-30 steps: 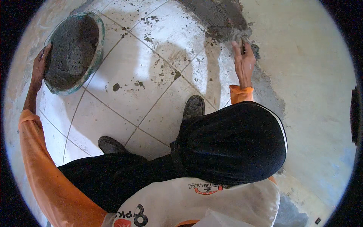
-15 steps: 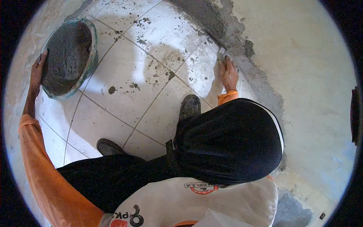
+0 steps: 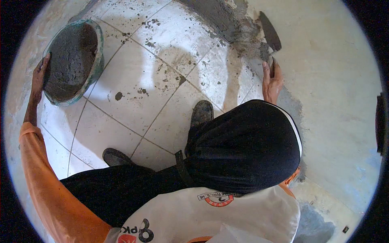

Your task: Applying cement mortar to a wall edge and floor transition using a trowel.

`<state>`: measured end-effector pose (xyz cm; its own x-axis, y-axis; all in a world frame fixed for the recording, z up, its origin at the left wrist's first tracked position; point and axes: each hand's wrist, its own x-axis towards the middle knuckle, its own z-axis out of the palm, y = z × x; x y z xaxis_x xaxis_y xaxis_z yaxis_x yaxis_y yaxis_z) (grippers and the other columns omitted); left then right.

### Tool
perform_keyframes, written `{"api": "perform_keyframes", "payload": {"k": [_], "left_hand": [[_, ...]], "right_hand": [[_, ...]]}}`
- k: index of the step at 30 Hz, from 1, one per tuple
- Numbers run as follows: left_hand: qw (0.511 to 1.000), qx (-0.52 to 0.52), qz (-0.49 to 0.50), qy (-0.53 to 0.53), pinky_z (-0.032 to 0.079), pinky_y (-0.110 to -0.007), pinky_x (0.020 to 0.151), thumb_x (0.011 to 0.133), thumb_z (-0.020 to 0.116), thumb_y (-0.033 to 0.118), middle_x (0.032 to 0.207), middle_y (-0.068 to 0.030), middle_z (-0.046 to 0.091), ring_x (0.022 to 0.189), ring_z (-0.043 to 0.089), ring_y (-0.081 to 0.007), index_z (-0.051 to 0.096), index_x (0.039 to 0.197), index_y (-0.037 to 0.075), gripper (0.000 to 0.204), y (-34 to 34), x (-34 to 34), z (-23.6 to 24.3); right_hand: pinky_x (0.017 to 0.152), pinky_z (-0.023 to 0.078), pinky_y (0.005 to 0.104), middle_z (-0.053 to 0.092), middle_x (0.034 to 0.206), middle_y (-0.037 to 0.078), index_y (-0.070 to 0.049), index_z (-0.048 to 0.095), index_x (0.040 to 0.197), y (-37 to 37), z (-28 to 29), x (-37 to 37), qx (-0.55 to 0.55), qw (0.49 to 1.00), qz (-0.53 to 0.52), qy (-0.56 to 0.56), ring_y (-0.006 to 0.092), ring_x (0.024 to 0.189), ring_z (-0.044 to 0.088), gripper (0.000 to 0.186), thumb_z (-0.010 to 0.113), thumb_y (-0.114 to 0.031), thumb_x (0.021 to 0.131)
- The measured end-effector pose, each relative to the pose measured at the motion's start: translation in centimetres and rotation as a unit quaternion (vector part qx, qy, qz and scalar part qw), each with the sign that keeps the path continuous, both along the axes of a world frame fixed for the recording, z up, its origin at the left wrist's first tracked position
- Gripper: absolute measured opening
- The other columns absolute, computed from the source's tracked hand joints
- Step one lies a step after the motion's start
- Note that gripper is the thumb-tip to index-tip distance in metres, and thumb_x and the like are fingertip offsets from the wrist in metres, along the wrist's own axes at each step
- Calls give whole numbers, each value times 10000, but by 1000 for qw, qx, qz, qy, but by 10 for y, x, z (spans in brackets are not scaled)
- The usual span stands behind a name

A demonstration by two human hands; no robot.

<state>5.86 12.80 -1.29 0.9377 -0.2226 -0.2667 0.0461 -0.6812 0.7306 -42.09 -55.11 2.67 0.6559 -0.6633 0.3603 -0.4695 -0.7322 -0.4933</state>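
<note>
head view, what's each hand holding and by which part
The right hand holds a trowel by its handle; the left hand holds the mortar basin by its left rim.

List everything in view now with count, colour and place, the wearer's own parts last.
Tiled floor: one, whitish, centre
Wall: one, pale, right side
Mortar band: one, grey, along wall's foot
Crumbs: many, dark, scattered over floor
Basin: one, greenish, upper left
Mortar mass: one, dark grey, inside basin
Trowel: one, dark blade, upper right
Unclear object: one, dark, far right edge
Shoes: two, dark, on floor
Trousers: one pair, black, lower centre
Shirt: one, white and orange, bottom
Hands: two; left gripping basin, right holding trowel
</note>
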Motion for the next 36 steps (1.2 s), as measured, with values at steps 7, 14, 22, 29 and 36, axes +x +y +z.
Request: {"api": "perform_keyframes", "payload": {"k": [7,14,22,29,36], "left_hand": [[1000,17,4,-7,426,-378,1141,995,567,692,1400,-159,657,1279,633,-282,566,1516,57,822,-11,5,2],[1000,16,-4,20,415,-393,1165,998,566,683,1441,-182,633,1312,620,-302,532,1536,37,841,-24,1,10],[1000,-3,-24,7,392,-396,1187,997,562,688,1472,-192,608,1337,601,-316,514,1541,12,869,-21,5,8],[1000,23,1,18,405,-392,1170,981,568,715,1433,-182,633,1323,610,-307,521,1544,36,883,-18,7,5],[1000,11,2,13,420,-391,1152,975,557,736,1436,-166,633,1301,623,-295,540,1535,55,882,-22,5,6]], "right_hand": [[791,576,512,702,1163,192,-115,638,1369,36,-93,4,-69,981,60,170,442,969,701,411,689,-284,998],[724,559,567,622,1180,163,-196,525,1453,27,-142,37,-54,980,12,190,455,976,686,462,606,-330,1019],[863,571,526,727,1222,224,-140,652,1372,-4,-117,35,-74,986,14,148,443,1078,698,443,684,-321,968],[932,558,475,740,1193,231,-59,702,1333,-14,-21,38,-4,988,14,156,414,1107,710,537,689,-467,985],[891,544,377,753,1149,171,-5,663,1358,16,18,37,55,998,-32,-2,247,1010,707,532,691,-416,1021]]}}
